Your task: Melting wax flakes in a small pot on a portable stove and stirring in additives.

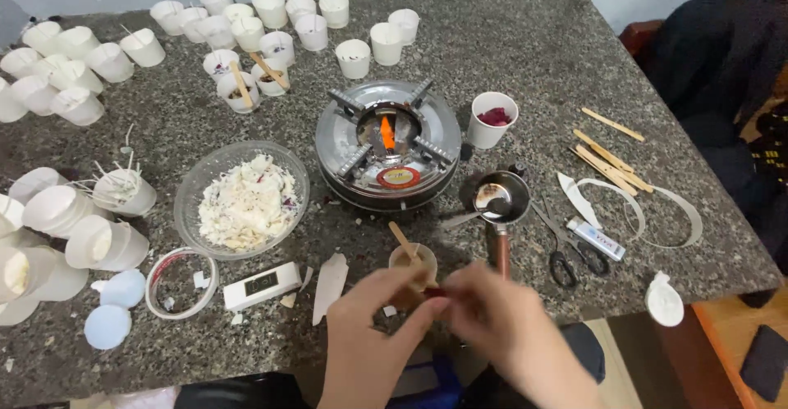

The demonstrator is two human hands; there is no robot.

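Both hands sat nearest the camera at the table's near edge, fingertips drawn together just in front of a small paper cup [413,261]. The left hand [369,327] came up from below and left, its fingers curled toward the cup's near wall; the right hand [501,314] reached in from the right, fingers pinched, and between the two sets of fingertips showed a small dark red bit [435,292], though motion blur made it hard to tell which hand actually gripped it. A wooden stick [404,241] stood in the cup, leaning up and away to the left, so its long axis ran from the cup's middle toward the glass bowl of white flakes [246,199]. The cup lay directly ahead of the hands, about equally near to each, perhaps slightly nearer the left. Just beyond and to the right rested a small copper-handled pan [502,199], its handle pointing back at the right hand. Farther on, a round burner [387,142] showed an orange flame at its centre.
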